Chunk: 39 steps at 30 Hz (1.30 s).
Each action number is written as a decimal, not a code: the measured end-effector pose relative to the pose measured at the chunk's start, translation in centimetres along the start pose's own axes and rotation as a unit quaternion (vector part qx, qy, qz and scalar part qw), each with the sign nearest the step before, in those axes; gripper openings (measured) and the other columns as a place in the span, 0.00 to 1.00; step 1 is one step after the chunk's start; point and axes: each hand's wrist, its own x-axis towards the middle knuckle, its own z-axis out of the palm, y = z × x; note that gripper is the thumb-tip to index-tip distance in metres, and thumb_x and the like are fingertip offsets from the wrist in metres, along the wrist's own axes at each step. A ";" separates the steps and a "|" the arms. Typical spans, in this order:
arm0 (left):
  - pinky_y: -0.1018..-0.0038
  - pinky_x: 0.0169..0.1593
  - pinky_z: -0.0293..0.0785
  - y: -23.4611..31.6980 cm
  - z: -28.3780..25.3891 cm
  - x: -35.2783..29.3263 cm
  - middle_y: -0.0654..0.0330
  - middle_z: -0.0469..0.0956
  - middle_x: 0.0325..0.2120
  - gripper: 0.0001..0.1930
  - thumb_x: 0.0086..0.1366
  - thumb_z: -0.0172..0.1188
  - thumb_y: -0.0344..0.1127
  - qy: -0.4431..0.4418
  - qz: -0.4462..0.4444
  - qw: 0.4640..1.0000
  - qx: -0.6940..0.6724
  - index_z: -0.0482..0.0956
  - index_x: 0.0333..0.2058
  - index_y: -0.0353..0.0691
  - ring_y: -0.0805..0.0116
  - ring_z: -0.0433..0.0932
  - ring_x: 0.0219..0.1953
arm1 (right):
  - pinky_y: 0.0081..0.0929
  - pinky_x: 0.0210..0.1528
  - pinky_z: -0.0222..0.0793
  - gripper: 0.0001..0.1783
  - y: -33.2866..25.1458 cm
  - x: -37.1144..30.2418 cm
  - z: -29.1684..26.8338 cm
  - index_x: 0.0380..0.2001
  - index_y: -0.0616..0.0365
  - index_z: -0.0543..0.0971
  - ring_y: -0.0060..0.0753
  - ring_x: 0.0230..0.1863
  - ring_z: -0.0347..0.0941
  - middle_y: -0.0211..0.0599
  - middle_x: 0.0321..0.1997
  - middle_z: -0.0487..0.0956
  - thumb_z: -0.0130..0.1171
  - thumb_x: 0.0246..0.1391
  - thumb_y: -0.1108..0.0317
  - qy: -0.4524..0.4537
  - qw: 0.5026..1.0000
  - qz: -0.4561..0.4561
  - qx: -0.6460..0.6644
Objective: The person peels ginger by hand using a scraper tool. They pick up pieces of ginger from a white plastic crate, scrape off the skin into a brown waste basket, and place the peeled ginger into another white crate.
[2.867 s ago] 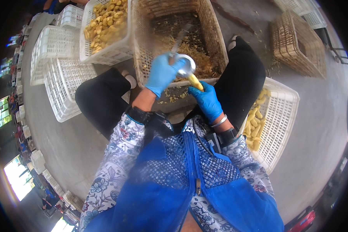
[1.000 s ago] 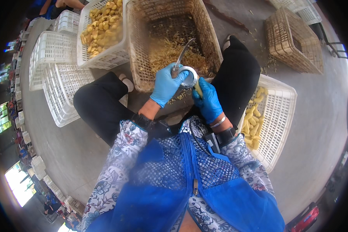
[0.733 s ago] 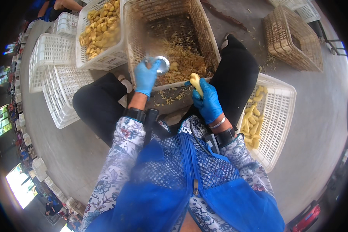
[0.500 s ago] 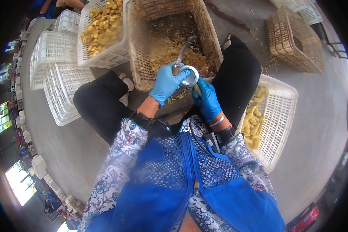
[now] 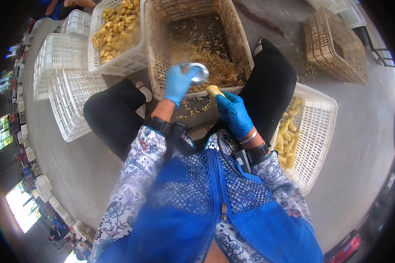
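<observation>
Bright blue gloves cover both hands, which are held over the near rim of a stained crate. My left hand, smeared by motion, is closed on a ring-shaped metal tool; its handle is mostly hidden by the fingers. To its right and nearer me, my right hand is closed round a pale yellow, elongated fruit or vegetable. One rounded end of that piece sticks out toward the ring, with a gap between them. Yellowish shavings lie in the crate beneath.
A white crate of yellow pieces stands at the far left, near more white crates. Another white crate with pale yellow pieces is at my right. A brown-stained crate stands far right. My legs flank the middle crate.
My left hand and the ring tool have moved left and away from the yellow piece, which now shows its end. A curved greyish strip seen beyond the ring earlier no longer shows. My right hand has hardly moved.
</observation>
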 end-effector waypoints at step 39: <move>0.84 0.20 0.67 2.9 2.6 -4.3 0.65 0.76 0.22 0.12 0.61 0.62 0.40 -0.121 0.078 0.958 -0.247 0.77 0.36 0.37 0.80 0.72 0.18 | 0.15 0.27 0.63 0.13 0.4 0.0 -1.0 0.44 0.61 0.72 0.16 0.24 0.66 0.28 0.29 0.74 0.56 0.56 0.68 -0.072 0.996 0.031 0.052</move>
